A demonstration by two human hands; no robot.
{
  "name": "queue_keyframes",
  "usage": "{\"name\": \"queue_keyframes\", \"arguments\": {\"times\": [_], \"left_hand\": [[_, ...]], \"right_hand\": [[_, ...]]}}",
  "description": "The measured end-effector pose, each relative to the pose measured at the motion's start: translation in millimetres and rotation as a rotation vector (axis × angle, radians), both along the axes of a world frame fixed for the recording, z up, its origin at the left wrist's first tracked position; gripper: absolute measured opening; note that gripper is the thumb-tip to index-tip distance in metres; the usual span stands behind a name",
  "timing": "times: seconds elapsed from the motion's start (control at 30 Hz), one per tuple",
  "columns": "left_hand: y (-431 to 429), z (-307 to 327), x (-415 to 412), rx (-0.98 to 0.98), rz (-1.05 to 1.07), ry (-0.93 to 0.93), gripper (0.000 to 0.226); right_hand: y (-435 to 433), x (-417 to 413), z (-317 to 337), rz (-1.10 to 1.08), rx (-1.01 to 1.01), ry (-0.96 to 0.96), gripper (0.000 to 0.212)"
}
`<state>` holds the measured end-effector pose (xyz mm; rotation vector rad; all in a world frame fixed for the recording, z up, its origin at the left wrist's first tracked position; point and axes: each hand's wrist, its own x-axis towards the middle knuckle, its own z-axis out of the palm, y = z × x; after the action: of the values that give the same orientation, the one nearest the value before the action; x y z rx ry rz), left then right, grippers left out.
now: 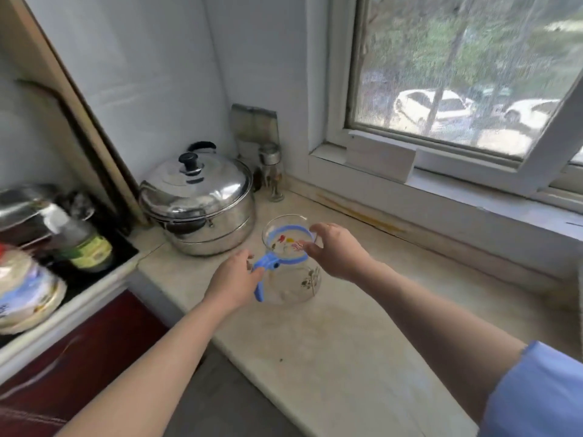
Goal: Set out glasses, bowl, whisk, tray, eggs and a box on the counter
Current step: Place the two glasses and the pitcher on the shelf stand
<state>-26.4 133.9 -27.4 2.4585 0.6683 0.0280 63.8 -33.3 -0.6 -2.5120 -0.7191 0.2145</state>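
A clear glass jug point(293, 279) with a painted flower pattern, a blue neck band and a blue handle point(263, 272) stands upright on the pale stone counter point(331, 357). My left hand point(233, 280) grips the blue handle on the jug's left side. My right hand point(337, 252) holds the jug's rim on the right, thumb and fingers pinching the glass edge. The jug looks empty. No bowl, whisk, tray, eggs or box are in view.
A lidded steel pot point(198, 203) stands just behind and left of the jug. A small glass shaker point(273, 171) sits in the back corner. An oil bottle point(79, 241) and stacked plates point(25, 288) are at the left by the stove. A window sill point(473, 197) runs along the right.
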Motion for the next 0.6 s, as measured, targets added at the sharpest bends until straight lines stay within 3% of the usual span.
{"name": "queue_keyframes", "arguments": {"times": [0.1, 0.2, 0.3, 0.47, 0.6], "left_hand": [[5.4, -9.2, 9.5, -0.170, 0.005, -0.032, 0.021], [7.3, -14.4, 18.6, -0.501, 0.081, -0.041, 0.009], [3.1, -13.8, 25.2, -0.767, 0.160, -0.019, 0.010], [0.3, -14.1, 31.8, -0.757, 0.148, -0.071, 0.015], [-3.3, -0.2, 31.0, -0.728, 0.075, -0.088, 0.013]], "right_hand": [[13.0, 8.5, -6.2, -0.055, 0.008, 0.018, 0.050], [19.7, 12.0, -11.6, -0.088, 0.014, 0.034, 0.054], [22.2, 12.2, -14.4, -0.096, 0.025, 0.045, 0.057], [19.5, 13.2, -11.6, -0.167, 0.100, 0.131, 0.061], [7.6, 12.4, -7.3, -0.261, 0.295, 0.282, 0.065]]}}
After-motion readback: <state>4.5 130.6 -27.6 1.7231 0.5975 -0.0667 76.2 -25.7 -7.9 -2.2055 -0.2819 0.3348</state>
